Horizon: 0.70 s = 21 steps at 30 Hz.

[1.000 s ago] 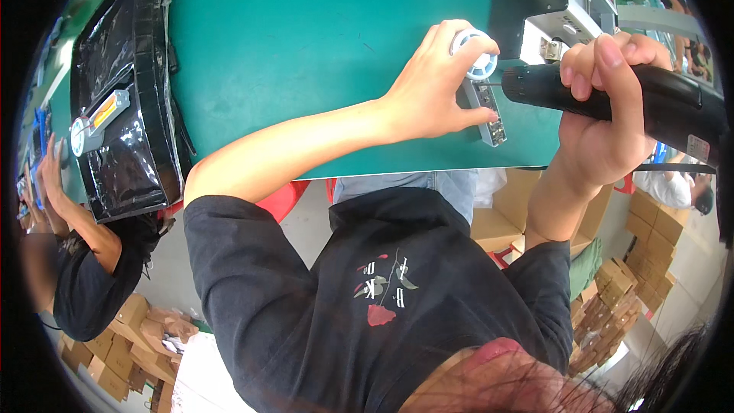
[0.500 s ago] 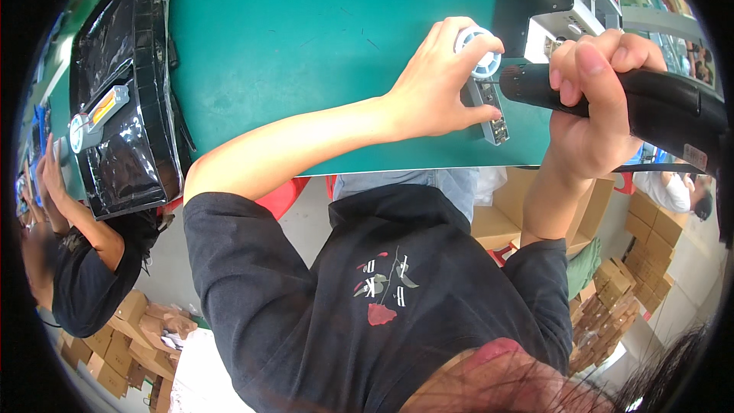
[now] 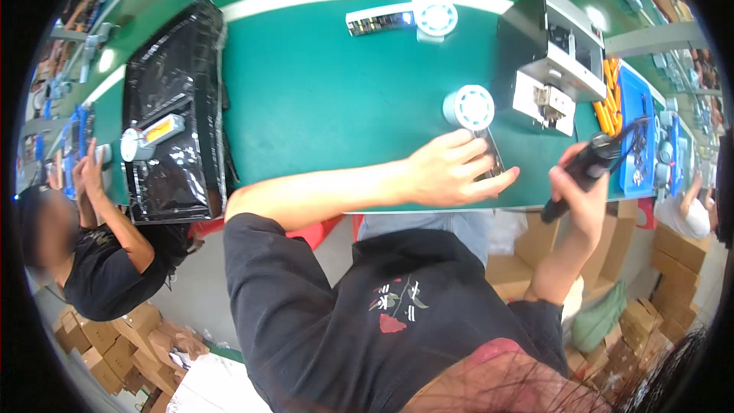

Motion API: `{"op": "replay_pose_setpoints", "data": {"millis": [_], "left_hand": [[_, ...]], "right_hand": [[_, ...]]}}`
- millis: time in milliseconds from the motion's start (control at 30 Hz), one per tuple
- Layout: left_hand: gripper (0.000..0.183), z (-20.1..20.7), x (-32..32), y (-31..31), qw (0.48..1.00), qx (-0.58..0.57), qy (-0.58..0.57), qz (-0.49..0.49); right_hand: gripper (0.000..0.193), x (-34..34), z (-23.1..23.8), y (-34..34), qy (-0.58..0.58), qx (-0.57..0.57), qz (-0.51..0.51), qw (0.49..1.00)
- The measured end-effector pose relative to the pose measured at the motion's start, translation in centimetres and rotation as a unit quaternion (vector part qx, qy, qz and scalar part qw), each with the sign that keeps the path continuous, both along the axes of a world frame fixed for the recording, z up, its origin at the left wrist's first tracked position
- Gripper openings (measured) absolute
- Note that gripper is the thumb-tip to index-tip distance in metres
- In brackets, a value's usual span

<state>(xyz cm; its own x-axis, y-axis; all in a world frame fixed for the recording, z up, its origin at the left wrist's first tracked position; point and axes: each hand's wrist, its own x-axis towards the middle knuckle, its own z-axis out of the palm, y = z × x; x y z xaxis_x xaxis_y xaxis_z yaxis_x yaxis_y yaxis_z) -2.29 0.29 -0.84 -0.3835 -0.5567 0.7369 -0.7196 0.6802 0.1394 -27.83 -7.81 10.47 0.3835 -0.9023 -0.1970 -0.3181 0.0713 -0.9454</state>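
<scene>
A pale-blue device (image 3: 472,107) with a round, spoked head and a narrow handle lies on the green table in front of me. My left hand (image 3: 456,170) grips its handle, thumb on one side and fingers on the other, covering much of that part. To the right, my right hand (image 3: 582,193) is wrapped around a black electric screwdriver (image 3: 596,159), held apart from the device near the table's front edge. Its bit cannot be made out. A second such device (image 3: 436,20) lies farther back, its handle showing exposed electronics.
A black-and-silver machine (image 3: 562,53) stands at the right. Beyond it are orange parts (image 3: 609,99) and a blue tray (image 3: 636,130). A black plastic-covered pad (image 3: 172,130) on the left carries another device (image 3: 157,134). A co-worker (image 3: 115,252) sits at far left.
The screwdriver has pulled away from the device, to the right and nearer me. My left hand has slid off the round head onto the handle. The view takes in more of the table.
</scene>
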Motion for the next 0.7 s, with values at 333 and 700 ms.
{"op": "replay_pose_setpoints", "data": {"millis": [333, 700], "left_hand": [[0.024, 6.4, 2.0, 0.4, 0.890, 0.429, 0.153, 0.034], [0.027, 14.9, 12.0, -17.7, 0.909, 0.309, 0.099, 0.263]], "right_hand": [[0.024, -4.6, -7.2, 0.1, -0.050, 0.116, 0.009, 0.992], [0.025, -4.7, -7.1, 0.8, -0.126, 0.104, -0.055, 0.985]]}}
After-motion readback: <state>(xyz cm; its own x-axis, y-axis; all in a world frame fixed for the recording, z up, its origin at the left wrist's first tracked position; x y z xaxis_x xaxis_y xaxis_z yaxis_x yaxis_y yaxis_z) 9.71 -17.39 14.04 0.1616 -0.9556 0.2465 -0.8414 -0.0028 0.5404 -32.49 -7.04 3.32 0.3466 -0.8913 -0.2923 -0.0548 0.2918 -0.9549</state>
